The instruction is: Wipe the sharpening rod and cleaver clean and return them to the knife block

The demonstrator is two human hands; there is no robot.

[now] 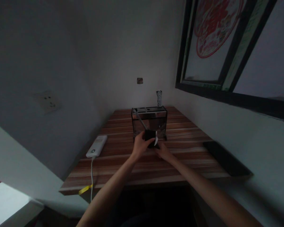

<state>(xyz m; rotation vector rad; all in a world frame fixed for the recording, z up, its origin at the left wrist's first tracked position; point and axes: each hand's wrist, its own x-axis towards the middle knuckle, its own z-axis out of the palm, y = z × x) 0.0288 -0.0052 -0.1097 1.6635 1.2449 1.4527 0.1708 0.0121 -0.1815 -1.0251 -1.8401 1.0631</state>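
In front of me both hands meet at a small dark, squarish object (150, 135) with a white strip (156, 138) along its right side; its kind is too dark to make out. My left hand (140, 144) grips it from the left, thumb across its front. My right hand (163, 150) is closed at its lower right corner, the fingertips partly hidden. Just behind stands a dark-framed rack (149, 110) with shiny panels. A thin grey rod (140, 119) slants from the rack's upper left down to the dark object.
A foil-like silver cylinder (159, 98) rises at the rack's back right. On the wood-grain table (118, 126), a white power bank (97, 146) with a white cable lies left, and a black flat slab (227, 157) lies right. Walls border both sides.
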